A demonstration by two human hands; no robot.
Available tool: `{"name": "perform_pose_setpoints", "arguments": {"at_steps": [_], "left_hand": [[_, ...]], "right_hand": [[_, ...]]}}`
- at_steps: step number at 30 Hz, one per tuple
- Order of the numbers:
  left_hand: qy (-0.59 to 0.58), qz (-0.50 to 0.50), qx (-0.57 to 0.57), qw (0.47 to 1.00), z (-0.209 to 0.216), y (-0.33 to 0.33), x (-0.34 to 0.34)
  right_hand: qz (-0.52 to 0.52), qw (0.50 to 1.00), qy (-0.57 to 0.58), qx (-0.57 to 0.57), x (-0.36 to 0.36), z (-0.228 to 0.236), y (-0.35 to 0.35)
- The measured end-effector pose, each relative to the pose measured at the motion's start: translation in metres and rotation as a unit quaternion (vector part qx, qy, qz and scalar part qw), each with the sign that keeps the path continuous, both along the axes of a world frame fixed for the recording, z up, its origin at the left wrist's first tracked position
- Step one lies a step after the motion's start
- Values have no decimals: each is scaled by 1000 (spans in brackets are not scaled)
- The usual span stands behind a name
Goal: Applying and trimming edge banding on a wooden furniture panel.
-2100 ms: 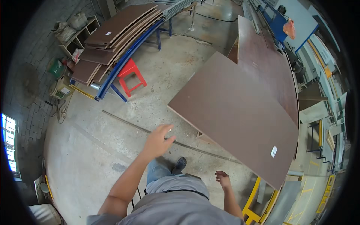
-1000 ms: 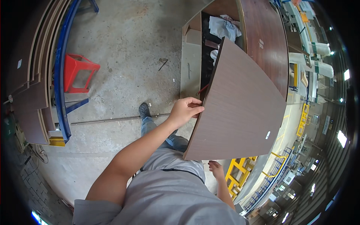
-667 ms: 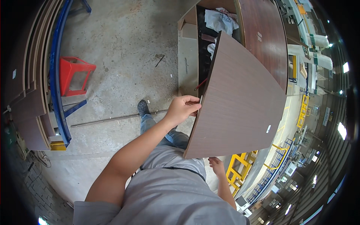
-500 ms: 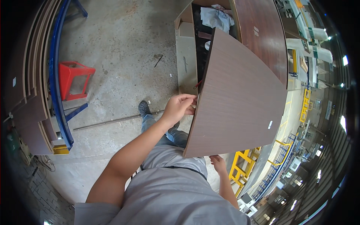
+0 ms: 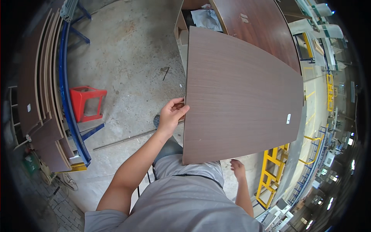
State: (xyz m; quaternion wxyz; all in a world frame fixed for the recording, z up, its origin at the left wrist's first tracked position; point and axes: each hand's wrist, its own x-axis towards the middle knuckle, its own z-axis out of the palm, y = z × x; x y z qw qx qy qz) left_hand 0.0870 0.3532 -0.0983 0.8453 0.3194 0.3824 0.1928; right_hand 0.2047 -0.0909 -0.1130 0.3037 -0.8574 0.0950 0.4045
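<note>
A wide brown wood-grain panel (image 5: 243, 100) with a small white label (image 5: 288, 118) lies in front of me, its far part over a reddish-brown worktop. My left hand (image 5: 172, 116) grips the panel's left edge, thumb on the upper face and the other fingers around the edge, partly hidden. Just off the panel's near edge, my right hand (image 5: 237, 169) hangs with loosely bent fingers apart, holding nothing that shows.
The reddish-brown worktop (image 5: 270, 34) has an open compartment holding a crumpled white bag (image 5: 206, 19). To the left, a red stool (image 5: 78, 104) stands beside a blue rack (image 5: 69, 100) with several brown boards (image 5: 33, 77). A thin strip (image 5: 123, 140) lies on the floor; a yellow frame (image 5: 266, 185) stands right.
The panel has turned flatter, its left edge shifting left with my left hand and covering more of the compartment. My right hand has come away from the panel's near edge. The view has shifted.
</note>
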Motion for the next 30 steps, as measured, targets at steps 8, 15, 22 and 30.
{"name": "perform_pose_setpoints", "arguments": {"at_steps": [8,15,22,30], "left_hand": [[116,59,118,984,14,-28,11],[548,-74,698,454,43,-85,25],[504,-225,702,450,41,-173,101],[468,-195,699,504,43,-183,111]], "right_hand": [[-283,912,-250,159,140,21,-128],[8,781,-600,-173,327,57,-174],[197,819,-486,-233,418,56,-150],[74,851,-480,-198,478,61,-158]]}}
